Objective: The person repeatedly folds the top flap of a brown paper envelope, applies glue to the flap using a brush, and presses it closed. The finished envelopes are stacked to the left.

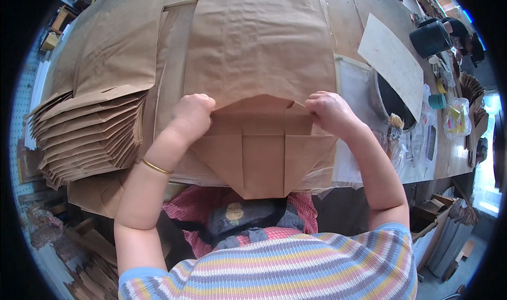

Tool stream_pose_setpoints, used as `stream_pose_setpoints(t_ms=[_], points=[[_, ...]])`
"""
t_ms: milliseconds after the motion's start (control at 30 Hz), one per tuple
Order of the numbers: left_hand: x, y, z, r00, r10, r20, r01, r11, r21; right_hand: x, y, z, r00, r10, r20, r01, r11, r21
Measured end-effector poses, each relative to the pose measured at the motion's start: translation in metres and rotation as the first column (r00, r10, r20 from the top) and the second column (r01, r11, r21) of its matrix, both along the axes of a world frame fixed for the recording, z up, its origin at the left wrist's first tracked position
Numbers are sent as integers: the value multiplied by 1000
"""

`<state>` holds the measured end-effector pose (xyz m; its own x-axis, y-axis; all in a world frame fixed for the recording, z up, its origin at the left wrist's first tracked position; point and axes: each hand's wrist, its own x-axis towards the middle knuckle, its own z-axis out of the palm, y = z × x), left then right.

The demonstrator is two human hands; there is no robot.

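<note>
A large brown kraft paper bag lies lengthwise on the table in front of me, its folded bottom end toward my body. That end is spread into a wide opening with a pointed flap that reaches past the table's near edge. At the opening's left corner, my left hand is closed with the paper pinched in its fingers. My right hand pinches the right corner the same way. Between both hands the upper paper edge arches upward, and creases run across the flap.
On the left sits a stack of brown paper bags with fanned folded ends. To the right are a pale flat board over a dark basin, a paste-covered brush, a teal cup and a dark bucket.
</note>
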<state>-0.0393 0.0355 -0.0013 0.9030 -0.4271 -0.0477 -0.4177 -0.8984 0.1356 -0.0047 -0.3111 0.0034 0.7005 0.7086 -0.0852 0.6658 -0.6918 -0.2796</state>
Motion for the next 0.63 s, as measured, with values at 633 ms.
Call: stream_pose_setpoints(t_ms=[633], points=[[-86,-20,-31,982,173,-79,-179,980,-83,-98,22,-32,949,-300,96,293,953,77]])
